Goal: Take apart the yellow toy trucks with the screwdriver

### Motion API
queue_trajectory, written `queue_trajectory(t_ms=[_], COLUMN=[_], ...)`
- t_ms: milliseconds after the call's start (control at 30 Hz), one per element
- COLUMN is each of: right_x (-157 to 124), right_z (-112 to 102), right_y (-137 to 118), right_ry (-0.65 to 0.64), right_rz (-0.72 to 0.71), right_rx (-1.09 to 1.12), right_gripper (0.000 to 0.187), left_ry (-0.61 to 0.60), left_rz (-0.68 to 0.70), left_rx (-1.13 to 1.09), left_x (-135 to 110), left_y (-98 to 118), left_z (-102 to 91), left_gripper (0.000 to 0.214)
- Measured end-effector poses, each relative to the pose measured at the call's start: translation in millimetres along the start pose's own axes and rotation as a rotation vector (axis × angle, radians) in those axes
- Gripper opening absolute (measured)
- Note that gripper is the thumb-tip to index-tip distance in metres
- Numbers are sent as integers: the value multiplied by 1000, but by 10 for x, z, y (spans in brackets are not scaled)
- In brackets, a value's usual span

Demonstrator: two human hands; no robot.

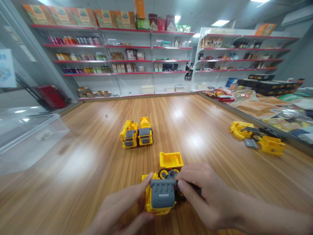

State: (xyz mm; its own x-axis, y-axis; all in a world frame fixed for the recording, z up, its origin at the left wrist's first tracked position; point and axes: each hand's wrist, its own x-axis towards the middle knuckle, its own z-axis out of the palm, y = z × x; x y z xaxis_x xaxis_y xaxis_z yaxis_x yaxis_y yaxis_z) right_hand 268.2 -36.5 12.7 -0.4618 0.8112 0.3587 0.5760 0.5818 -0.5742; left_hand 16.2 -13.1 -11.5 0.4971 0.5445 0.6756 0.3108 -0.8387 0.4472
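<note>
Between both hands sits a yellow toy truck cab (162, 197), gripped by the left hand (119, 205), while the right hand (207, 194) pinches the grey part (171, 174) beside it; seemingly light, stiff plastic, it should hold best by its sides.

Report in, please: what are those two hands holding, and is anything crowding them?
Left hand: gripping yellow-and-grey truck cab. Right hand: at wheeled chassis, grip partly hidden. Close by: yellow tipper bed, just beyond.
</note>
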Motion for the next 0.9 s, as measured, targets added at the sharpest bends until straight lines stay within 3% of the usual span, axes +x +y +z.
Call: queue_trajectory(t_ms=[100, 233, 433, 667, 900], right_x=[-14, -24, 15, 6, -3], right_z=[5, 6, -15, -3, -6], right_y=[5, -3, -12, -3, 11], right_ry=[9, 33, -45, 7, -11], right_rz=[38, 75, 39, 34, 0], right_rx=[-6, 14, 12, 22, 0], right_gripper=[9, 3, 15, 5, 17], left_ry=[-97, -114, -92, -162, -89], left_rz=[-61, -142, -181, -261, -290], left_rx=[-62, -102, -136, -147, -200], left_x=[-80, -148, -162, -279, -222], left_y=[-60, -105, -74, -130, -55], left_z=[11, 27, 15, 9, 35], left_gripper=[59, 64, 56, 60, 59])
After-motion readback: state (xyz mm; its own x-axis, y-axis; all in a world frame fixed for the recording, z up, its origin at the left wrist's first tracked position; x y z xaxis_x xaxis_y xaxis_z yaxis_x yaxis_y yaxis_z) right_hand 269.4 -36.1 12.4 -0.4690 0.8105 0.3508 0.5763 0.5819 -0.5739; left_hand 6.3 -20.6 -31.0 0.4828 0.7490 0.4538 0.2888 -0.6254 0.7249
